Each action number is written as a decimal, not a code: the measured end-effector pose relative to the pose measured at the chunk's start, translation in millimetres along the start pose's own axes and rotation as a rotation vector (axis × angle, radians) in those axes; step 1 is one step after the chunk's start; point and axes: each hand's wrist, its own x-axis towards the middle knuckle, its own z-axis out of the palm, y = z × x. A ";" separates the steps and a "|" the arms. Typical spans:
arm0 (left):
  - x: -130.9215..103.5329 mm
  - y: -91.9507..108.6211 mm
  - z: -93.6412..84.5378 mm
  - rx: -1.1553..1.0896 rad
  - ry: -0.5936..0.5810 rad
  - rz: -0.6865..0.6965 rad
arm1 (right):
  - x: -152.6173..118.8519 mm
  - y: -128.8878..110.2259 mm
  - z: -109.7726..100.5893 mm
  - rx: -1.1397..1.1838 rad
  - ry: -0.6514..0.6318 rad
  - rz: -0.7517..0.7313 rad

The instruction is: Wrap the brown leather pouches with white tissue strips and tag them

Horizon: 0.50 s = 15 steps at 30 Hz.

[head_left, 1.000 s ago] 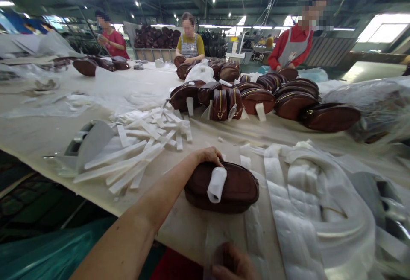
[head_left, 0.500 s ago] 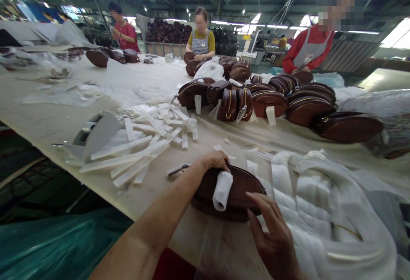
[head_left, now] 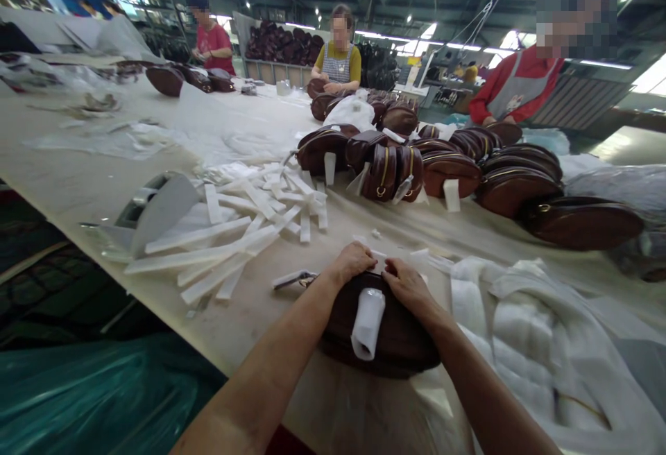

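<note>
Bag point(head_left: 406, 330) — strips point(head_left: 250, 238) left, white sheeting point(head_left: 523, 323) right, brown bags point(head_left: 513, 191) beyond

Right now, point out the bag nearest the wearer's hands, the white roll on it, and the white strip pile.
Bag point(head_left: 404, 330): head view, broad face, right of centre.
White roll point(head_left: 369, 322): head view, outer side, mid-length.
White strip pile point(head_left: 260, 234): head view, strips near the middle.
</note>
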 end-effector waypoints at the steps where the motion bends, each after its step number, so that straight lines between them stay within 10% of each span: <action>1: -0.4 -0.6 0.3 -0.004 -0.001 -0.001 | -0.9 -0.9 2.4 -0.009 -0.010 -0.008; 10: -6.9 1.8 -0.4 0.062 -0.095 0.102 | -7.4 -0.4 -3.0 -0.011 0.104 -0.026; 15: -9.2 8.7 -1.5 0.145 0.020 0.160 | 5.9 -42.9 -18.7 -0.010 0.178 -0.270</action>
